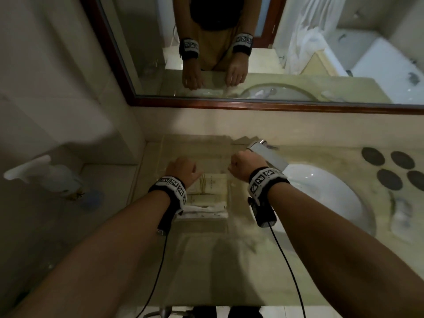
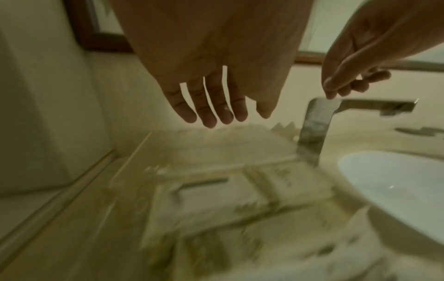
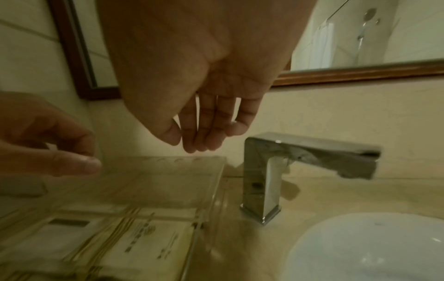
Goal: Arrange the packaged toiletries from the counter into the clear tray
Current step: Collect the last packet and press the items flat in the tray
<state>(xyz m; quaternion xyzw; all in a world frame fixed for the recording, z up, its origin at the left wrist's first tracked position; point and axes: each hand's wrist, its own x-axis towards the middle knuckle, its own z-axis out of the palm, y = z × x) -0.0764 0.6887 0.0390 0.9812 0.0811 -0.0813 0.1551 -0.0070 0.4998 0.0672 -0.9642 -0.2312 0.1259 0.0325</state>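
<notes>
nothing actually readable here. the packets (image 3: 149, 245) in the tray (image 3: 211, 190) have dark printed lines and some kind of logo, but it's all too blurry and small to make out a single word. the wristbands (image 1: 263, 179) carry black and white square marker patterns, no letters or numbers on them that i can read.
</notes>
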